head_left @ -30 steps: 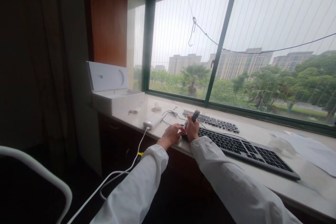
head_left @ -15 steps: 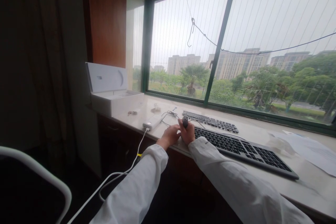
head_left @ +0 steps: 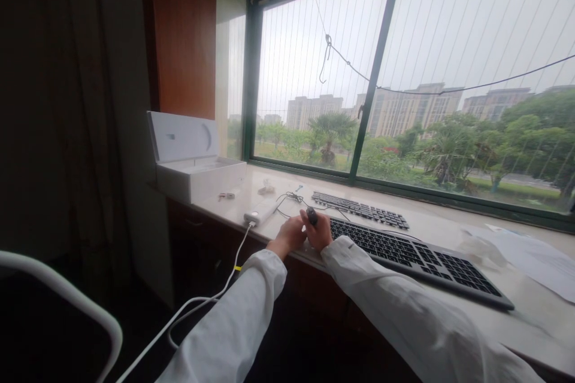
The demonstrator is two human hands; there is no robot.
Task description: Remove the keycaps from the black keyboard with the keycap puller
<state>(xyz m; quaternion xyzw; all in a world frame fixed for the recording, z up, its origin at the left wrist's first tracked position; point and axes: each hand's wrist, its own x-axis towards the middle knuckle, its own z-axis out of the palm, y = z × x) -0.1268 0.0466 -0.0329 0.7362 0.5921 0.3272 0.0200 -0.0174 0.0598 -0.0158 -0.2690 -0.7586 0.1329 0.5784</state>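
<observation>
My right hand (head_left: 320, 233) is closed around a small black object with a rounded end (head_left: 311, 215), which sticks up above the thumb; its lower part is hidden, so I cannot tell its kind. Pressed close beside it, my left hand (head_left: 291, 233) has its fingers curled together. Whatever that hand pinches, if anything, is too small or hidden. Both hands are at the desk's front edge, just left of a black keyboard (head_left: 404, 254). A thin dark cable (head_left: 294, 196) lies looped behind my hands.
A white power strip (head_left: 260, 213) with a white cord lies to the left. Further left are an open white box (head_left: 215, 179) and small items (head_left: 227, 196). A narrow strip of black keys (head_left: 359, 209) lies behind the keyboard; papers (head_left: 530, 257) rest at right.
The black object's top and my right hand have shifted slightly left and down. My left hand stays almost in place beside it.
</observation>
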